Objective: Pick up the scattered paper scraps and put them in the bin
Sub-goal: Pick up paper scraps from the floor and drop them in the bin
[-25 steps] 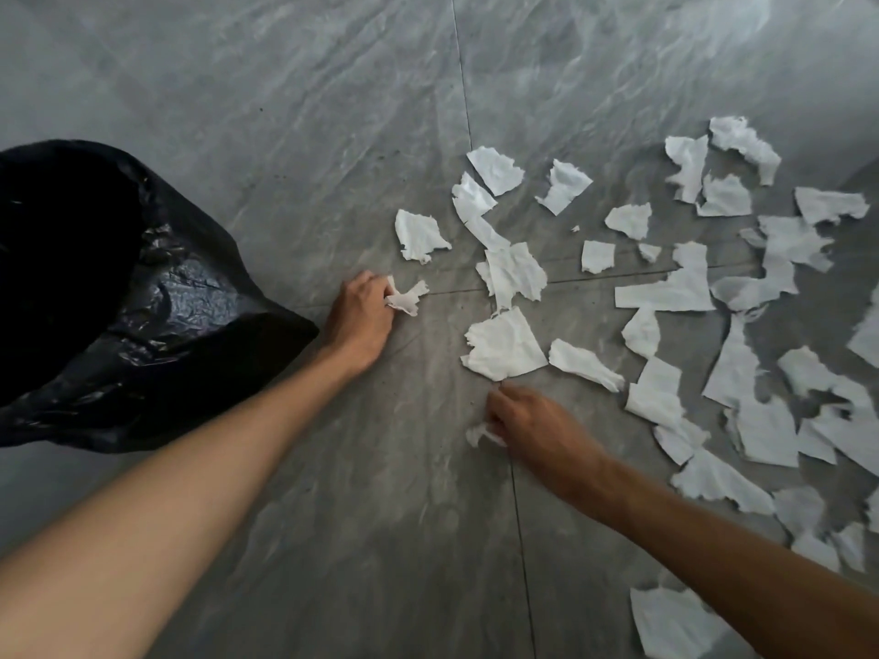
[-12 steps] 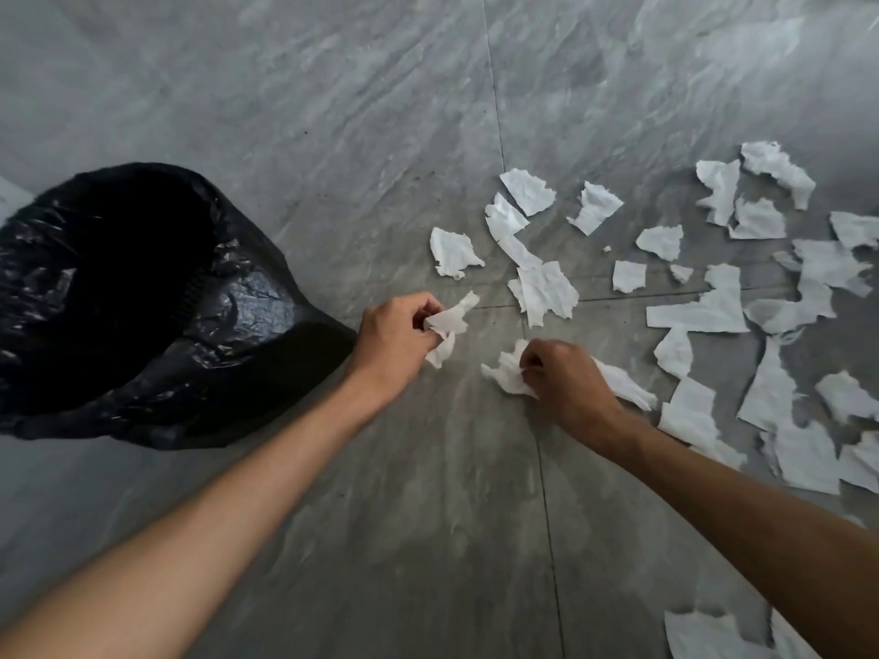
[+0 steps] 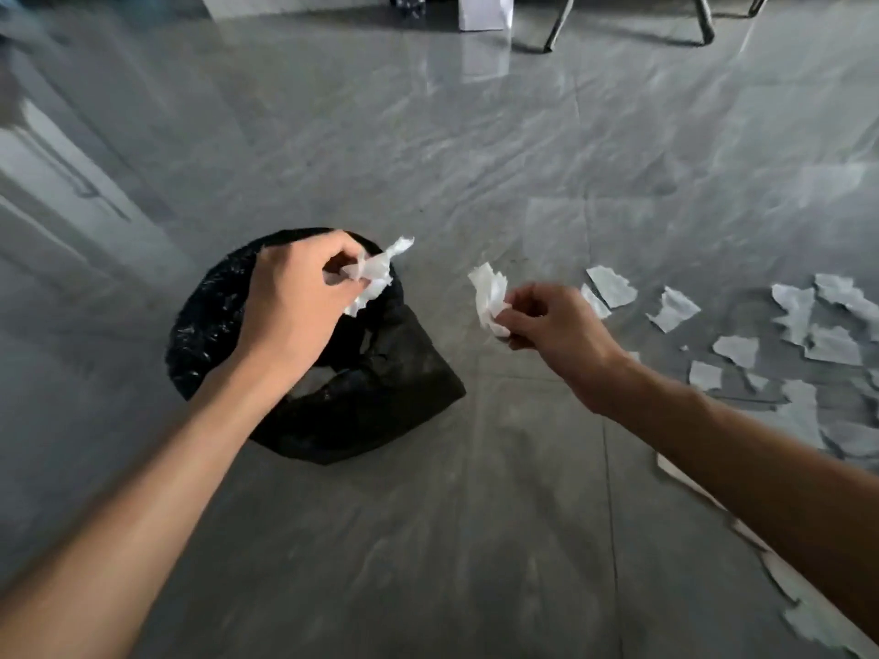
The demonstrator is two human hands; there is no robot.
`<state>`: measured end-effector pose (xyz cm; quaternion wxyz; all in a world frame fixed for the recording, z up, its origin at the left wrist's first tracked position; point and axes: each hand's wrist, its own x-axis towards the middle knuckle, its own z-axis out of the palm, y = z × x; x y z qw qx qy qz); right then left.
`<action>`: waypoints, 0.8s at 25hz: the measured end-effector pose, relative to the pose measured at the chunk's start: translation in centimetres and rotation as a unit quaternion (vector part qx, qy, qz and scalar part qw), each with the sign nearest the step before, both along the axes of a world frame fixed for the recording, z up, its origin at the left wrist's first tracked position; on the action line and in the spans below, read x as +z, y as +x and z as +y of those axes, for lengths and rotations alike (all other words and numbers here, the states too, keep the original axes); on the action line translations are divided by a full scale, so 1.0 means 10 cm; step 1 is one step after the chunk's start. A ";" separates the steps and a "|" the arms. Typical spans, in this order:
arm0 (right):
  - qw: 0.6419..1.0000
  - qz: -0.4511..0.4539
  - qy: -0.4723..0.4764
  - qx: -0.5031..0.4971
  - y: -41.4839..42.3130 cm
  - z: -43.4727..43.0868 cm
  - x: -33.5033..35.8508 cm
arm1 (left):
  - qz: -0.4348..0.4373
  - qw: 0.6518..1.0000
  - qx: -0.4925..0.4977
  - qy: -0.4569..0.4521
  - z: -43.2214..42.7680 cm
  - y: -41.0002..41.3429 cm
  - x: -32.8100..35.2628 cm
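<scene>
Two crumpled white paper scraps are up off the floor right now. The one in the left hand (image 3: pixel 295 297) is a longish torn strip (image 3: pixel 378 273), pinched between thumb and fingertips, its long axis running diagonally: one ragged end points up and away to the right, the other hangs down toward the wrist. It sits right above the mouth of the round bin lined with a black plastic bag (image 3: pixel 209 321) (the hand covers a good part of the opening). The second scrap (image 3: pixel 489 297) is a bunched wad held tight in the fingertips of the right hand (image 3: pixel 556 335), standing mostly upright with its pointed end aimed up and a bit left, toward the bin. That one is beside the bin, over bare floor, not above the opening.

The bag's loose edge flops out over the grey marble-look tiled floor (image 3: pixel 428 539) on the near right side. Off to the right, plenty of flat torn white paper pieces (image 3: pixel 673 309) lie scattered on the tiles, with more along the lower right edge. Far back there are metal chair legs (image 3: pixel 559 21).
</scene>
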<state>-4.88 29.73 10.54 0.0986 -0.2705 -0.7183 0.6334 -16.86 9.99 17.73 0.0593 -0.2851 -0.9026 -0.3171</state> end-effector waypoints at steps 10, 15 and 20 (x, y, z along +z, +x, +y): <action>0.979 0.026 0.157 0.125 -1.13 -0.90 0.44 | -0.109 0.977 0.118 -0.143 -0.70 -0.38 -0.49; 0.975 -0.017 0.120 0.184 -1.09 -0.85 0.32 | -0.014 0.989 0.121 -0.084 -0.64 -0.14 -0.43; 0.970 -0.010 0.167 0.176 -0.52 -0.22 0.49 | -0.060 0.998 0.033 -0.008 -0.11 0.21 -0.21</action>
